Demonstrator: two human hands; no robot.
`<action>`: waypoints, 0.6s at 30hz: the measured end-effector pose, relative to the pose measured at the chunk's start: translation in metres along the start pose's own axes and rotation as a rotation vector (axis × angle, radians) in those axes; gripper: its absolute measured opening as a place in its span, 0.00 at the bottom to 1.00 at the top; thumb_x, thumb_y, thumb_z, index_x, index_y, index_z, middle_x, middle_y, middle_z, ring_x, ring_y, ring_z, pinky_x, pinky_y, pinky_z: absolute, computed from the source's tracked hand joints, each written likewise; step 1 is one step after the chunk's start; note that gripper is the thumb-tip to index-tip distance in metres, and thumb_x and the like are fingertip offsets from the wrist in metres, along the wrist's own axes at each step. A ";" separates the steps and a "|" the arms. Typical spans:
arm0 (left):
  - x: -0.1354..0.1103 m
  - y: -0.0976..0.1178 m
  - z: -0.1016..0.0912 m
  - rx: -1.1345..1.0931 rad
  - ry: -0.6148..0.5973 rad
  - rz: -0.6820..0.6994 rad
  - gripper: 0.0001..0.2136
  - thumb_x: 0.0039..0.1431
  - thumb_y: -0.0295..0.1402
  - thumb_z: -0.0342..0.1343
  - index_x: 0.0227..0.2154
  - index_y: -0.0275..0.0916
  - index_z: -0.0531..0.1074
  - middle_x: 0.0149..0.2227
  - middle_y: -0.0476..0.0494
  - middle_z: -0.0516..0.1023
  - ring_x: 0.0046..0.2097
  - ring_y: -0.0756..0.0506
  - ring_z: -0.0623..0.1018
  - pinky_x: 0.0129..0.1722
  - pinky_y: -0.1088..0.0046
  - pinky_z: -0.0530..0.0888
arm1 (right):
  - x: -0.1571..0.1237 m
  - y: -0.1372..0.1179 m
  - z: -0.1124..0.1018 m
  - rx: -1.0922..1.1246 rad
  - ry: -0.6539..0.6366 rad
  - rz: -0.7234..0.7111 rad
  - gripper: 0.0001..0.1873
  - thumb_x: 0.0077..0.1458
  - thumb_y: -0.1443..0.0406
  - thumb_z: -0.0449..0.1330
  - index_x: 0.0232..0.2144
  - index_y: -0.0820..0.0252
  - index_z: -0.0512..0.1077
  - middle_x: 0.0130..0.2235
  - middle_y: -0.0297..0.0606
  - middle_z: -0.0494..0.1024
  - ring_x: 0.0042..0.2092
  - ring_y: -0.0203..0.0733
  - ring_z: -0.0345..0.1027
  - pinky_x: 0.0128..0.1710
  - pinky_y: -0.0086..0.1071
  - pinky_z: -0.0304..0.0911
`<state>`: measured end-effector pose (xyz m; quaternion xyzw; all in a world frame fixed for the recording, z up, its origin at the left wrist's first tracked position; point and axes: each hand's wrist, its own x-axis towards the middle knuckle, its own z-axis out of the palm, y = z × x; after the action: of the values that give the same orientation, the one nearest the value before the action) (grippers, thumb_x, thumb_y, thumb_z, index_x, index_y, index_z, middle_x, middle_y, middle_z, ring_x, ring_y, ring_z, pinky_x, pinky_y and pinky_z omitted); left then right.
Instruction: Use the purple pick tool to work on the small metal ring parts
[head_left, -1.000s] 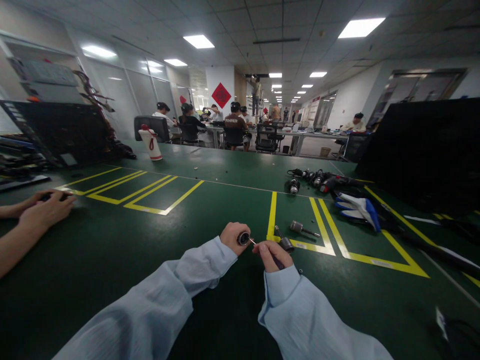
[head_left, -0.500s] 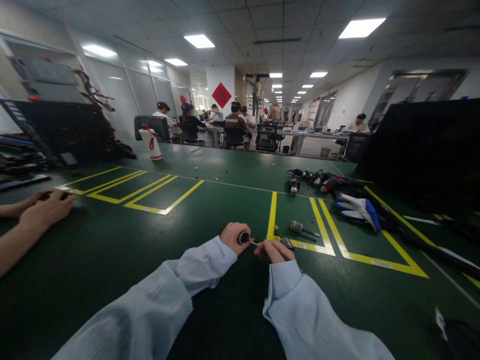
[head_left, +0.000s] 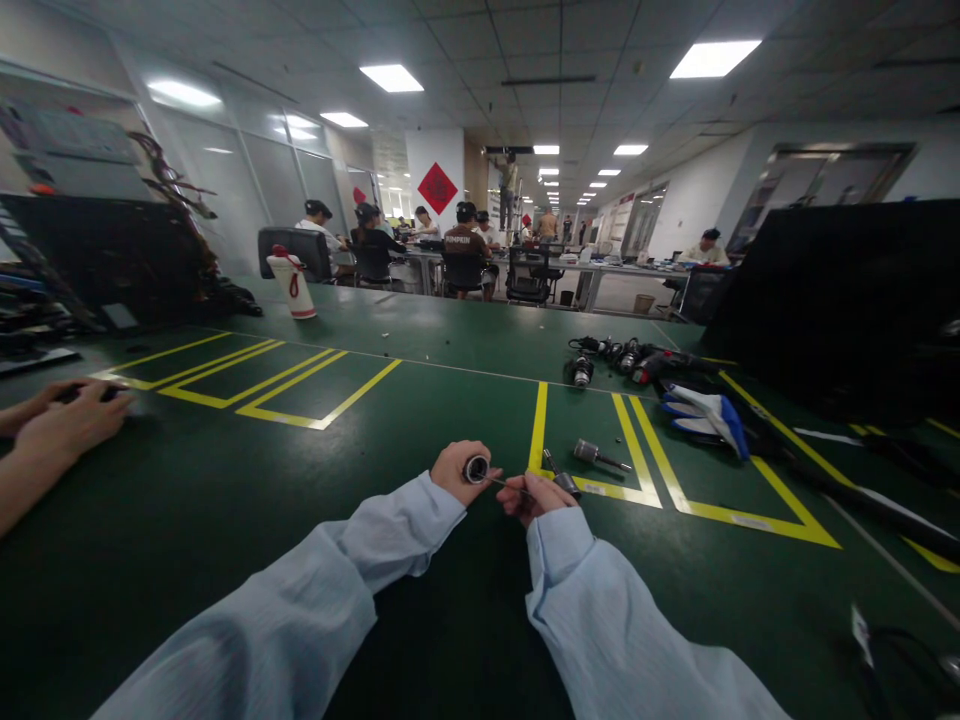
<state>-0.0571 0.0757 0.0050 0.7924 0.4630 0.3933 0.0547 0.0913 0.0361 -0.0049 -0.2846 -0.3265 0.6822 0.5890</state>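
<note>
We are seeing a white bottle [head_left: 295,291] standing at upper left and a red diamond [head_left: 437,188] hanging at upper centre. At right, we are noticing white-and-blue gloves [head_left: 705,410].

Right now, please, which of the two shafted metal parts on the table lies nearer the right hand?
The left part, beside the right hand, its shaft pointing away and left; the other part lies farther off, its shaft pointing right.

At lower centre, the hollow cylinder [head_left: 475,470] looks metal, its rim shiny — the slim rod [head_left: 504,483] beside it metallic too. Smooth tabletop [head_left: 420,420], softly glossy; yellow tape [head_left: 361,394] catching light. Creased, matt cloth sleeves [head_left: 300,590] at the bottom — fabric-looking gloves [head_left: 697,408] at right.
</note>
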 end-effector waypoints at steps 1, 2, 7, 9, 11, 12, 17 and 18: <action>0.000 0.000 0.000 0.012 0.003 -0.005 0.12 0.43 0.39 0.54 0.16 0.37 0.62 0.17 0.53 0.64 0.21 0.52 0.64 0.23 0.77 0.61 | -0.001 0.000 0.000 -0.015 0.002 -0.014 0.15 0.35 0.56 0.65 0.19 0.64 0.75 0.17 0.39 0.76 0.18 0.34 0.67 0.20 0.26 0.62; 0.000 0.000 0.000 0.030 0.004 -0.004 0.11 0.43 0.39 0.54 0.16 0.37 0.62 0.17 0.53 0.64 0.21 0.52 0.64 0.24 0.77 0.61 | -0.002 0.000 0.001 -0.040 0.007 -0.031 0.15 0.36 0.56 0.64 0.19 0.64 0.75 0.17 0.39 0.76 0.18 0.34 0.67 0.20 0.26 0.62; 0.000 0.001 -0.004 0.122 -0.056 0.064 0.08 0.43 0.34 0.54 0.17 0.37 0.64 0.18 0.51 0.67 0.23 0.51 0.66 0.27 0.74 0.62 | -0.003 0.002 0.000 -0.130 0.069 -0.076 0.16 0.37 0.56 0.64 0.20 0.66 0.75 0.17 0.40 0.76 0.18 0.34 0.66 0.20 0.27 0.62; 0.000 0.004 -0.005 0.095 -0.055 0.069 0.08 0.43 0.34 0.55 0.17 0.37 0.63 0.18 0.51 0.66 0.23 0.51 0.66 0.27 0.75 0.62 | -0.002 0.002 0.000 -0.076 0.063 -0.047 0.16 0.36 0.56 0.64 0.20 0.65 0.74 0.17 0.40 0.76 0.18 0.34 0.67 0.19 0.27 0.63; 0.000 0.006 -0.005 0.009 -0.034 0.037 0.09 0.44 0.35 0.54 0.17 0.37 0.62 0.18 0.52 0.64 0.23 0.52 0.65 0.25 0.76 0.62 | -0.002 0.002 0.001 -0.014 0.040 -0.014 0.15 0.35 0.56 0.65 0.19 0.64 0.75 0.18 0.38 0.77 0.18 0.33 0.67 0.19 0.25 0.63; 0.000 0.007 -0.005 -0.050 -0.022 0.009 0.10 0.44 0.35 0.54 0.17 0.37 0.61 0.18 0.53 0.63 0.22 0.53 0.64 0.24 0.77 0.61 | -0.001 0.002 0.002 0.008 0.029 -0.002 0.15 0.34 0.56 0.65 0.19 0.64 0.75 0.18 0.38 0.77 0.18 0.33 0.67 0.19 0.24 0.62; -0.001 0.008 -0.004 -0.245 0.009 -0.087 0.10 0.45 0.35 0.54 0.17 0.36 0.59 0.18 0.55 0.60 0.20 0.55 0.61 0.20 0.80 0.60 | -0.002 0.000 0.005 0.050 0.011 0.006 0.16 0.33 0.56 0.66 0.19 0.64 0.74 0.18 0.38 0.77 0.19 0.33 0.67 0.19 0.24 0.62; 0.000 0.007 -0.003 -0.238 0.008 -0.086 0.10 0.45 0.35 0.54 0.18 0.36 0.60 0.18 0.55 0.60 0.21 0.55 0.61 0.21 0.80 0.61 | -0.003 0.000 0.005 0.040 0.012 -0.006 0.15 0.34 0.56 0.65 0.19 0.64 0.74 0.18 0.39 0.77 0.19 0.33 0.67 0.19 0.25 0.62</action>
<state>-0.0547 0.0704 0.0103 0.7584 0.4467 0.4457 0.1632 0.0880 0.0331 -0.0016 -0.2758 -0.3102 0.6853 0.5984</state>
